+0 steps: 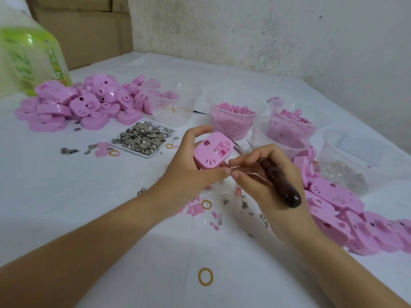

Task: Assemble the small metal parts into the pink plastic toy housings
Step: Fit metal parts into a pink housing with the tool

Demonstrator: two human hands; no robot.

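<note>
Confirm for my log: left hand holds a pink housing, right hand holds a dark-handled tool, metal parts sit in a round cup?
No: head view shows the metal parts in a flat white tray. Correct: left hand on pink housing, right hand on dark-handled tool.

Upper left of your frame, a blurred green bottle (31, 56) stands before cardboard boxes (89, 30). A tub of pink pellets (233, 121) sits mid-frame on the white worktop (133, 218). A yellow rubber band (205, 276) lies low centre.

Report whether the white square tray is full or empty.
Well stocked: a heap of small silvery metal parts covers most of the white square tray.
</note>
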